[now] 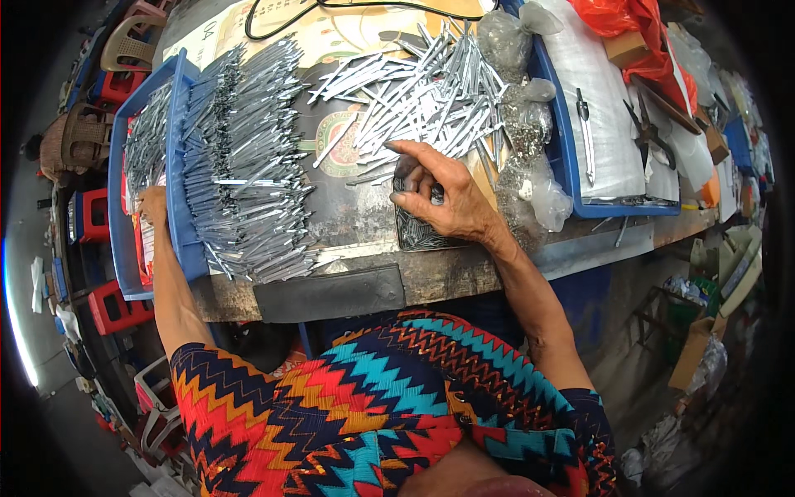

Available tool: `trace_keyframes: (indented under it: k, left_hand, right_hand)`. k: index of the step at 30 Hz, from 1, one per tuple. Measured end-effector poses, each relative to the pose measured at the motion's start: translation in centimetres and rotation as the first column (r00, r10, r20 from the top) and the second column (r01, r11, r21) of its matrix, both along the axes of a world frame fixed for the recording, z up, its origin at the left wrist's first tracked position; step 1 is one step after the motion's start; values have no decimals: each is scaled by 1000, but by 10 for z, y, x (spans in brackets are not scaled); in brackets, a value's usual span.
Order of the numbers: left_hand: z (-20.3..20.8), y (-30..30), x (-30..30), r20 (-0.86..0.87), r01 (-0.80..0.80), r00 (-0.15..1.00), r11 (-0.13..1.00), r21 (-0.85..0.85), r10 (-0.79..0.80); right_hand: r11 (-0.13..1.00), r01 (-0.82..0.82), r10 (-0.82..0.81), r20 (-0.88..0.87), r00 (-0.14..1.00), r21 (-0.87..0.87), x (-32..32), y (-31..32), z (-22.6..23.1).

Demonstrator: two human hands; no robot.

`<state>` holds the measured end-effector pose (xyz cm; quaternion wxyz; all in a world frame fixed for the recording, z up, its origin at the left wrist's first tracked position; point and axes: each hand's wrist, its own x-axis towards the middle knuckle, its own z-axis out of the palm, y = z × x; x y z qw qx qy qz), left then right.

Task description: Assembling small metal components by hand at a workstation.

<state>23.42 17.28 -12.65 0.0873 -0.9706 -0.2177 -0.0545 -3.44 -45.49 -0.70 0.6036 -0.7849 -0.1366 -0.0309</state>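
My right hand point(451, 195) hovers above a small dark tray of fine metal pieces point(422, 230), too small to name. Its thumb and index finger are spread apart, the other fingers curl inward, and nothing shows between them. My left hand point(151, 204) reaches into a long blue bin point(180, 166) at the left, by a heap of slim silvery metal pieces point(149, 137); its fingertips are small and partly hidden. Stacked rows of slim pointed metal pieces point(257, 166) lie beside that bin. A loose pile of bright flat metal strips point(431, 99) spreads beyond my right hand.
Plastic bags of small parts point(526, 124) stand right of the pile. Farther right, a blue tray point(571, 178) holds a compass-like pointed tool point(586, 137) and pliers point(650, 132). A black cable point(364, 7) crosses the far side. A black pad point(331, 294) covers the table's front edge.
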Motion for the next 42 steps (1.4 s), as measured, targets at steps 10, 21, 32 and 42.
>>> trace_keyframes:
  k: [10,21,32,42]
  left_hand:
    - [1,-34,-18,110,-162,982,986,48,156]
    - [12,-58,-27,249,-341,917,936,85,312]
    - [22,-15,-12,99,-356,924,924,-139,370]
    - [5,-53,-28,39,-336,930,886,-318,367]
  right_hand:
    - [1000,3,-3,5,1000,1,1,1,-1]
    - [1000,3,-3,-9,1000,17,0,2,-4]
    - [996,12,-13,2,1000,85,-1,2,-2]
    - [997,20,-16,-48,999,78,3,1,-3]
